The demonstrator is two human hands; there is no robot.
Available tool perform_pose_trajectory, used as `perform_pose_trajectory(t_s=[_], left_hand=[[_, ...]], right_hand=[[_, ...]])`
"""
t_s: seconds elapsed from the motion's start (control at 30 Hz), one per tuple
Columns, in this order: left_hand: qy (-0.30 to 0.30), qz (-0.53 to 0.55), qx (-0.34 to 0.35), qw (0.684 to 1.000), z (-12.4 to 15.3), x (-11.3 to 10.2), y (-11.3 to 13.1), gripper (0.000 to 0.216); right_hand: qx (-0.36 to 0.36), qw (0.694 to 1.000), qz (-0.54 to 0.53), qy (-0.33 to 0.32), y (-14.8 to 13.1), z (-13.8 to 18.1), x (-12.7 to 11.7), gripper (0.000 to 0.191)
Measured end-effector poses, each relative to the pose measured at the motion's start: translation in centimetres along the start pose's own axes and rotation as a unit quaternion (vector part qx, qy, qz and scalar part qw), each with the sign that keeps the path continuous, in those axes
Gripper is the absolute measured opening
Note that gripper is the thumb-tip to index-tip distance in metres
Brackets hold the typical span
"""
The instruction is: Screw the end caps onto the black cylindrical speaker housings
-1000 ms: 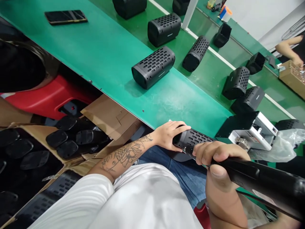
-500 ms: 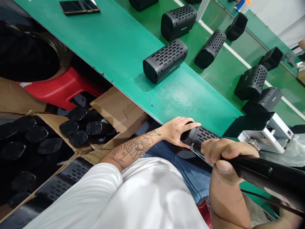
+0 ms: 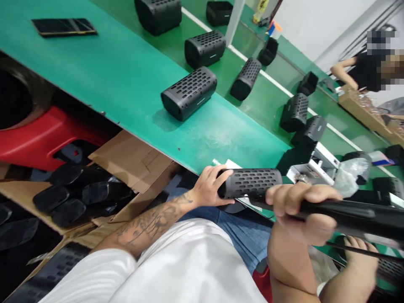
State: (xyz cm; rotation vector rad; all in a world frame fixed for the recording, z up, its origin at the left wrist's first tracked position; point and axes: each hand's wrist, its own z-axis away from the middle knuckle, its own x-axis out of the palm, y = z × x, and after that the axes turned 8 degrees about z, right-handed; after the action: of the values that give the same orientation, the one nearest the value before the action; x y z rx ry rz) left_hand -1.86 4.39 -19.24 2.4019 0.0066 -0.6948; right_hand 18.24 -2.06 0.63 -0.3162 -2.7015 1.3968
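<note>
In my left hand (image 3: pixel 210 187), the fingers are wrapped round the left end of a black speaker housing (image 3: pixel 252 182) with slotted holes. It lies sideways at the front edge of the green bench. My right hand (image 3: pixel 303 210) is closed round a long black electric screwdriver (image 3: pixel 356 216), held nearly level. The narrow tip of the screwdriver points left and meets the near side of the housing. A white sheet (image 3: pixel 235 165) shows partly from behind the housing.
Another speaker housing (image 3: pixel 189 92) stands on the green bench (image 3: pixel 126 75), with a phone (image 3: pixel 65 27) at left. Several more housings sit beyond. A white device (image 3: pixel 315 166) is at right. Cardboard boxes of black parts (image 3: pixel 72 189) stand below left. A co-worker's hand (image 3: pixel 361 256) is at lower right.
The view has swung right, so the bench things appear further left. The held housing has turned to lie more level and shows more of its slotted face. Both hands keep their grips.
</note>
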Motion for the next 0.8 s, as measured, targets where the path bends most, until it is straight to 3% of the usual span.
perform_pose_trajectory(t_s=[0.07,0.17,0.23,0.3,0.43,0.5,0.57,0.67,0.8], left_hand=[[0.038,-0.046,-0.056,0.997,3.0,0.3,2.2,0.115],[0.039,-0.05,-0.042,0.997,7.1,0.5,4.8,0.108],[0.004,-0.024,0.008,1.0,8.4,0.7,5.9,0.094],[-0.066,0.015,0.066,0.996,8.2,1.0,6.3,0.078],[-0.196,0.044,0.217,0.955,3.2,1.4,6.4,0.039],[-0.227,0.014,0.26,0.938,-1.2,0.9,6.2,0.046],[-0.283,-0.028,0.255,0.924,-6.1,0.0,5.6,0.071],[-0.378,-0.079,0.191,0.902,-12.0,-0.9,4.6,0.1],[-0.378,-0.126,0.152,0.904,-14.3,-0.2,4.6,0.099]], right_hand=[[-0.042,0.988,0.077,0.129,-0.1,-0.7,-3.7,0.032],[-0.089,0.907,0.228,0.344,1.1,-2.0,-9.8,0.032],[-0.092,0.864,0.277,0.411,2.6,-2.8,-13.3,0.027],[-0.084,0.853,0.285,0.428,4.1,-3.1,-15.9,0.024],[-0.049,0.86,0.279,0.423,6.0,-2.7,-18.3,0.023],[-0.036,0.868,0.274,0.412,6.4,-2.3,-18.6,0.026],[-0.031,0.873,0.269,0.405,6.3,-2.1,-18.4,0.028],[-0.026,0.878,0.261,0.4,5.6,-2.1,-17.2,0.033],[-0.021,0.885,0.227,0.407,2.6,-1.1,-15.5,0.04]])
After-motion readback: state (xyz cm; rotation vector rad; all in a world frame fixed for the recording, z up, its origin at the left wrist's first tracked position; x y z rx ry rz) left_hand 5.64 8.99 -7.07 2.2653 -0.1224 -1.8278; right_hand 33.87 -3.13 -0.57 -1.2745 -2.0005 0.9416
